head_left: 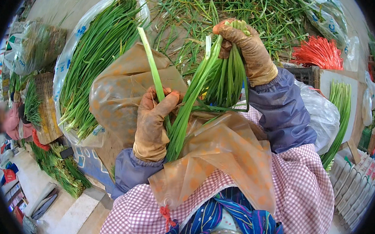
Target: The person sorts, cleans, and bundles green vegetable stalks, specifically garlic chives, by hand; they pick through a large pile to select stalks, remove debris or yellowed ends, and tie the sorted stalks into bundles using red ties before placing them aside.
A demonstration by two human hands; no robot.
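The bunch of green stems (229, 79) was up in my R hand (251, 50), above the top edge of the apron (230, 149) on my lap, pale cut ends up, leaves hanging. R fingers were closed round it, approx. just below the cut ends. My L hand (153, 121) was near the apron's L side, thumb & fingers pinched on a pale stalk (151, 63) tilted up-left; can't say how tight. Loose stems (191, 98) slanted between the hands, lower ends over the apron.

To do it well, I'd say: R grip firm but not crushing, cut ends level, L pinch light so the stalk wouldn't snap or bruise. Poss. risk: leaves tangling btwn hands, esp. where one crossed under the bunch.

Further out, L side: big pile of stems (98, 60) on a plastic sheet (136, 11), pale ends twd its bottom edge. Top: scattered leaves (233, 8) on the ground. R side: red strips (318, 52), then another bundle (339, 100) against a pale board (325, 78), running past its bottom edge. Far L, a co-worker (15, 123), blurred.
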